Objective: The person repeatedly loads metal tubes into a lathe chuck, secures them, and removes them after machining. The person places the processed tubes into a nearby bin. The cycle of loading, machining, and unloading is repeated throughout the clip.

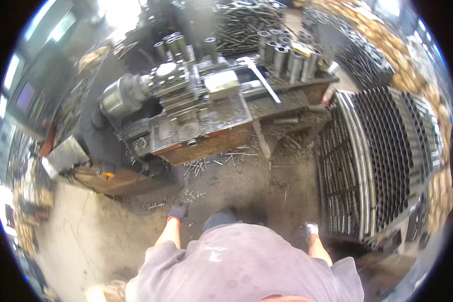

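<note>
My left hand [178,211], in a dark glove with an orange cuff, hangs low at my side over the floor. Its fingers are too small and blurred to read. On the other side hangs my right hand [307,230], also in a dark glove, with a pale patch near the wrist. It is nearest to the rack of metal tubes [362,166], and a gap lies between them. Ahead of me stands a lathe with a rounded metal chuck [122,95] and a tool post [167,75]. A caliper [260,80] lies across the lathe bed at the right.
Several upright metal tubes [288,58] stand on the lathe's right end, and more tubes [173,45] stand behind the tool post. Metal shavings [199,166] litter the floor below the machine. A large heap of metal pieces [246,30] lies at the back.
</note>
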`<state>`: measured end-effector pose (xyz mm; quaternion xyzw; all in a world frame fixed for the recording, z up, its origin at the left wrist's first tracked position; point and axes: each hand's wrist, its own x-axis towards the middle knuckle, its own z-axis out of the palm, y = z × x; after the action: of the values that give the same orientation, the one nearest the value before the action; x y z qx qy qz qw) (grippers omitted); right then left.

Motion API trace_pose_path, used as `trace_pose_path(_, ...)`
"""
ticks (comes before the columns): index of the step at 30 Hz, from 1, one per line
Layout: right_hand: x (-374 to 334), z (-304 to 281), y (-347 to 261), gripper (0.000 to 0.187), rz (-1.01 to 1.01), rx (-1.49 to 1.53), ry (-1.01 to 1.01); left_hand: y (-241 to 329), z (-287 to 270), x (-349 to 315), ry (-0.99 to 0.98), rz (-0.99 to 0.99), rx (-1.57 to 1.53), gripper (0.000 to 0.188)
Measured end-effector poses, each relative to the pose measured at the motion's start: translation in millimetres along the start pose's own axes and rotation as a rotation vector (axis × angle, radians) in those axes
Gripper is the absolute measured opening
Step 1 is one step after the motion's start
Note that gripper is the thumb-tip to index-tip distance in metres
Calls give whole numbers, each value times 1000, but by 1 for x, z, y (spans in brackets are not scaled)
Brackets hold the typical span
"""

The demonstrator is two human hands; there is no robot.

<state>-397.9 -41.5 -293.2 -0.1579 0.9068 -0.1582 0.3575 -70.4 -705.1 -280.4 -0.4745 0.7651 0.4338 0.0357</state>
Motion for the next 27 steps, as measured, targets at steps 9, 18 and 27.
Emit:
trace_pose_path(9, 85, -40, -84, 19, -164, -498, 22, -30, -177, 40, 998, -200, -798, 43)
trace_pose_path(18, 93, -20, -135, 26, -57, -325, -197, -9, -299, 31, 1137, -315, -238, 71)
trace_pose_path(27, 105, -28, -94, 10, -247, -807, 46, 4, -315, 60, 1130, -222, -671, 56)
